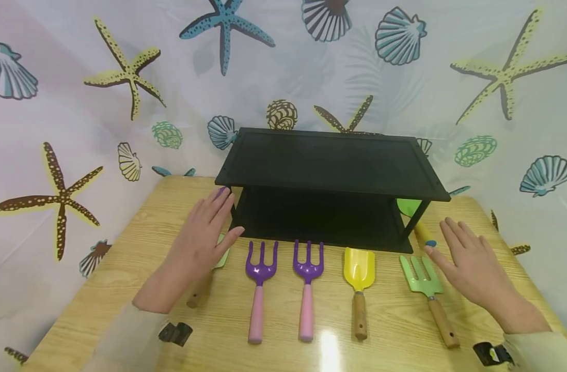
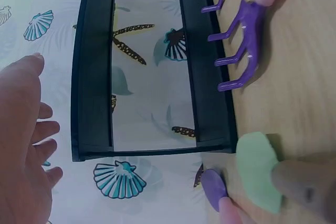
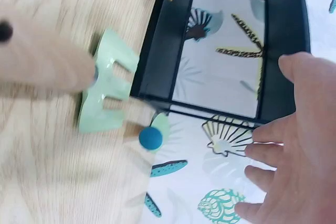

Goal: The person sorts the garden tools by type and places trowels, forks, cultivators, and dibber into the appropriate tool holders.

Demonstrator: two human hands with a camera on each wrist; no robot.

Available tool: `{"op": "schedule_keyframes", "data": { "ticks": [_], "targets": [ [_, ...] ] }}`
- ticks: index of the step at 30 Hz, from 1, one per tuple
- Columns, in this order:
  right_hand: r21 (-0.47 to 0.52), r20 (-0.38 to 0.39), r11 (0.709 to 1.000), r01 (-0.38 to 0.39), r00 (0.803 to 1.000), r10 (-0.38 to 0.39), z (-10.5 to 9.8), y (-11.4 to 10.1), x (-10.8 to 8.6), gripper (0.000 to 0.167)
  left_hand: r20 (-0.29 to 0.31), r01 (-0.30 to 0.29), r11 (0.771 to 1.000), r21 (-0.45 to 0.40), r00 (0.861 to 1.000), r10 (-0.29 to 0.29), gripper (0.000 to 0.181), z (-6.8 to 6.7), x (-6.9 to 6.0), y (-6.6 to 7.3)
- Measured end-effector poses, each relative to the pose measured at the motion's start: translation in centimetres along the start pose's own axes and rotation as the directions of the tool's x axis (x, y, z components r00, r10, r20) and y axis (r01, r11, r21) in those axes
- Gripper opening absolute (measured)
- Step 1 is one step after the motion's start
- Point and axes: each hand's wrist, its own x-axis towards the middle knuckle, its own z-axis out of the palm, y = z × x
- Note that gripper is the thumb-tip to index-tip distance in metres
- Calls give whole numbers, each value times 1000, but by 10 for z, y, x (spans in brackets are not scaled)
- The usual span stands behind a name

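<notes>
My left hand (image 1: 197,248) is held over the table's left side, fingers straight and holding nothing. Beneath it lies a light green tool with a wooden handle (image 1: 194,298), its blade partly covered. A purple tool (image 2: 213,189) with a pink handle shows beyond that. Over the right side my right hand (image 1: 478,263) hovers with straight fingers, also without anything in it. A green hand fork (image 1: 423,279) with a wooden handle lies nearest to it. Between the hands are two purple hand forks (image 1: 261,269) (image 1: 308,269) with pink handles and a yellow hand shovel (image 1: 359,268).
A black two-tier shelf (image 1: 330,163) stands at the back of the wooden table (image 1: 172,201). Behind its right post lies a green tool with a yellow handle (image 1: 423,231) and blue end. A curtain (image 1: 283,67) printed with shells and starfish hangs behind.
</notes>
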Motion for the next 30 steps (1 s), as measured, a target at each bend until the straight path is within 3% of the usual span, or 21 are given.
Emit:
{"op": "schedule_keyframes", "data": {
  "ticks": [4,9,18,23,30],
  "targets": [
    [-11,-31,999,36,999,-36,2,6,8,71,-58,-38,999,-13,998,38,70,-6,17,-4],
    [-12,-19,999,49,999,-49,5,12,17,68,-84,-69,998,-3,994,69,65,-9,40,-8],
    [-54,36,996,67,997,-65,17,26,34,62,-31,-53,999,10,998,53,59,-11,73,-13],
    [-85,59,992,96,994,-91,25,30,44,55,14,-33,998,52,999,32,57,-9,82,-16],
    [-51,106,995,83,991,-77,36,35,53,53,40,-31,1000,6,999,31,52,-2,91,-21]
  ]
}}
